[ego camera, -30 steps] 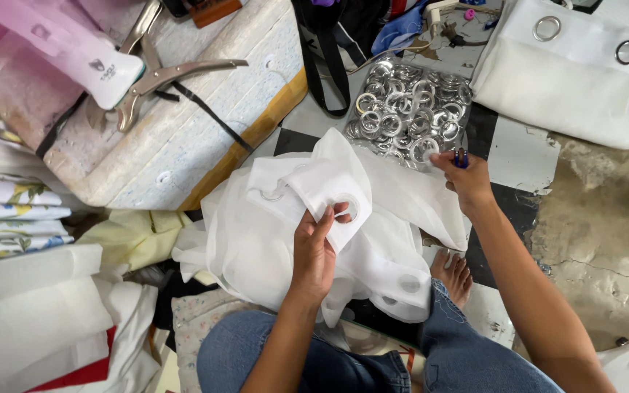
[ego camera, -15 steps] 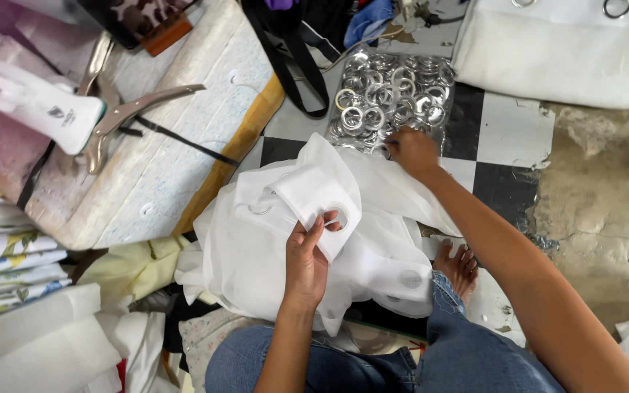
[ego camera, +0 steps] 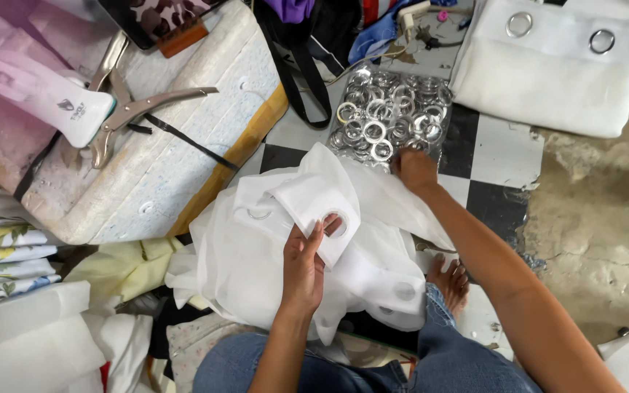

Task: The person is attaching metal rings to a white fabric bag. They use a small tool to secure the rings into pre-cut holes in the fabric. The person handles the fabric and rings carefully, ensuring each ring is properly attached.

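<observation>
My left hand [ego camera: 306, 260] grips a folded edge of white curtain fabric [ego camera: 256, 262] bunched on my lap, with a round punched hole by my fingers. My right hand [ego camera: 415, 169] reaches forward into a clear bag of silver eyelet rings [ego camera: 387, 116] on the checkered floor; its fingertips are among the rings and I cannot see whether they hold one.
A padded white work block [ego camera: 176, 153] with large metal pliers [ego camera: 132, 109] and a white-handled tool [ego camera: 45, 94] lies at left. A folded white curtain with fitted rings [ego camera: 547, 65] sits at the top right. Stacked fabrics [ego camera: 9, 262] are at left. My bare foot [ego camera: 449, 280] rests beneath.
My right hand has moved forward from the fabric's edge to the bag of rings. The left hand keeps its hold on the fabric.
</observation>
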